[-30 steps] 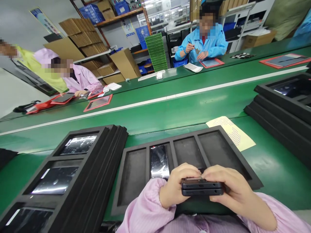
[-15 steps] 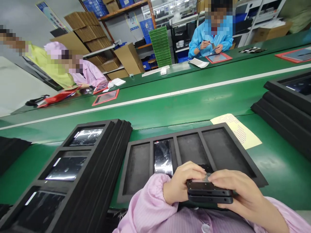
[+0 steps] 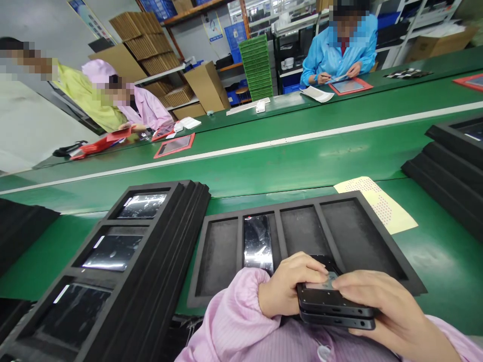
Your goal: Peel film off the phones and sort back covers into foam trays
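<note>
Two black smartphones (image 3: pixel 335 304), one stacked on the other, are held between my hands close to my body, with their port edges toward me. My left hand (image 3: pixel 289 284) grips their left side, thumb on top by a greyish patch. Around the right side wraps my right hand (image 3: pixel 385 301), its fingers lying over the upper phone; part of its grip underneath is hidden. Just beyond them lies a black foam tray (image 3: pixel 278 221) with several slots. One slot holds a glossy phone (image 3: pixel 258 241); the others in sight hold nothing.
At my left rises a stack of foam trays (image 3: pixel 166 251) carrying phones. More foam trays (image 3: pixel 449 166) stand at the right. A yellow sticker sheet (image 3: pixel 381 203) lies behind the tray. Across the green conveyor (image 3: pixel 287 163), a person in blue (image 3: pixel 339 50) and a person in pink (image 3: pixel 149 105) work.
The whole view has shifted slightly, so most things sit further right. My hands keep the same grip on the stacked phones. The person in blue has lowered their hands toward the red mat.
</note>
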The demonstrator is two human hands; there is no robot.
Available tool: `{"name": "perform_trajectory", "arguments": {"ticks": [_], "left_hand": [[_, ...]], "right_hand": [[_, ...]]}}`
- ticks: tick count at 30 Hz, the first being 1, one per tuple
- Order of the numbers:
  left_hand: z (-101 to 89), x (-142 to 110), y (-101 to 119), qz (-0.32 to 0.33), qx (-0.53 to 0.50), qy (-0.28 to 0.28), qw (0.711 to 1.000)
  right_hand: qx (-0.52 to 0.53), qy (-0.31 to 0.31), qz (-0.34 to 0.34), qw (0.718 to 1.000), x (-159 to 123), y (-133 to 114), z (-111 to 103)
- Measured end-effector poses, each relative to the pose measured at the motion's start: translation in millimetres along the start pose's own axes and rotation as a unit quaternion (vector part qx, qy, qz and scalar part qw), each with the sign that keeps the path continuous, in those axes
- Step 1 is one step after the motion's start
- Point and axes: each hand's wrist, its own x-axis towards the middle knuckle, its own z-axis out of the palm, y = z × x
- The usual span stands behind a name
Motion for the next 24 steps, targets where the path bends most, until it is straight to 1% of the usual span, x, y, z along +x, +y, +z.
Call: {"name": "perform_trajectory", "arguments": {"ticks": [2,3,7,9,15,18,21,24], "left_hand": [[0.2,-1,-2,0.005,0.005,-0.002,1.000],[0.4,-1,-4,0.018,0.016,-0.002,1.000],[1.5,1,-11,0.139,0.086,0.004,0.987],[1.9,2,-14,0.173,0.104,0.008,0.979],[1.5,3,-17,0.175,0.100,0.009,0.979],[0.1,2,-18,0.161,0.082,0.004,0.984],[-2.8,2,-21,0.134,0.073,-0.034,0.988],[-7.5,4,-21,0.108,0.108,-0.088,0.984]], "right_hand": [[0.007,0.001,0.004,1.000,0,0,0],[0.011,0.000,0.005,1.000,-1,1,0],[0.017,-0.014,-0.003,1.000,-6,4,0],[0.008,-0.010,-0.008,1.000,-6,6,0],[0.021,0.005,0.006,1.000,-1,7,1],[0.043,0.001,0.018,0.999,-5,10,3],[0.069,-0.006,0.033,0.997,-16,16,4],[0.068,-0.006,0.032,0.997,-23,19,2]]}}
